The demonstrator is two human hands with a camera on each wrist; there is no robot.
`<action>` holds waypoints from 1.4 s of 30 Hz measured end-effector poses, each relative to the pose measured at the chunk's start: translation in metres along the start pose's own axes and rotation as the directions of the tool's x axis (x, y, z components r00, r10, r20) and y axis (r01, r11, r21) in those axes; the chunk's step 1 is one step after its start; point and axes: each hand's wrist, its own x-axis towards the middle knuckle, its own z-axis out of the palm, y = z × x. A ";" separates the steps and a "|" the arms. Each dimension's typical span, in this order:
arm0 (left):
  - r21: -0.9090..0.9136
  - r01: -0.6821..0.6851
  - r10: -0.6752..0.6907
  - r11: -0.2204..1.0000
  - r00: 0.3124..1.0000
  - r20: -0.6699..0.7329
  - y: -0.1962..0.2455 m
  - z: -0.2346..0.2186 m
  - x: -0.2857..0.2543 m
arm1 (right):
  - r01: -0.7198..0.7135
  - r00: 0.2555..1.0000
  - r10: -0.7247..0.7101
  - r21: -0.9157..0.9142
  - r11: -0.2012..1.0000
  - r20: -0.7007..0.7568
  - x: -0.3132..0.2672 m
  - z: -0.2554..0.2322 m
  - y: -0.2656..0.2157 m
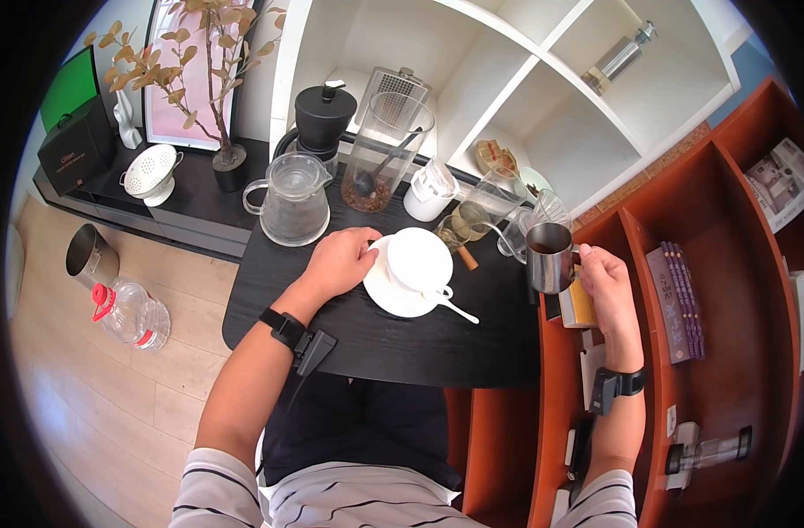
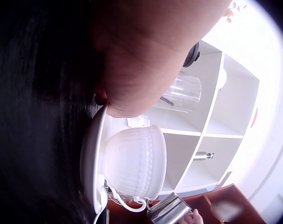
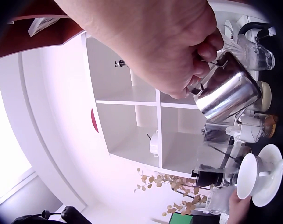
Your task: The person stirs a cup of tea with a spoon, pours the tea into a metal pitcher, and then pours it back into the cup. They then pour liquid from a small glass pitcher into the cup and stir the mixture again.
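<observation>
My right hand (image 1: 605, 283) grips the handle of a shiny steel milk pitcher (image 1: 550, 264), held up at the right end of the table. In the right wrist view the pitcher (image 3: 228, 89) is tilted, its handle hooked by curled fingers. On the black table stands a white cup (image 1: 417, 260) on a white saucer (image 1: 386, 299). A white spoon (image 1: 459, 310) lies across the saucer beside the cup's handle. My left hand (image 1: 339, 262) pinches the saucer's left rim with thumb and fingers. The ribbed side of the cup (image 2: 134, 161) shows in the left wrist view.
Behind the cup stand a glass server (image 1: 295, 207), a tall glass canister (image 1: 386, 158) with a scoop, a white drip cup (image 1: 430, 192) and more glassware. A black grinder (image 1: 325, 119) is at the back. Brown shelves (image 1: 710, 290) border the right side; a water bottle (image 1: 134, 315) stands on the floor left.
</observation>
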 end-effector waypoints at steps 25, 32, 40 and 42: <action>0.004 -0.012 0.012 1.000 1.000 -0.018 -0.002 0.002 0.000 | 0.052 0.994 -0.051 0.005 0.999 -0.092 -0.001 -0.003 -0.013; 0.003 0.000 0.000 1.000 1.000 -0.002 -0.002 0.001 0.001 | 0.064 0.993 -0.062 0.022 0.998 -0.100 0.001 -0.010 -0.018; 0.006 0.002 -0.002 1.000 1.000 -0.001 0.000 0.000 0.000 | 0.026 0.999 -0.025 0.010 1.000 -0.041 0.001 0.008 0.008; 0.000 0.001 -0.001 1.000 1.000 -0.002 0.000 0.000 0.000 | 0.030 0.999 -0.030 -0.002 1.000 -0.020 0.004 0.013 0.020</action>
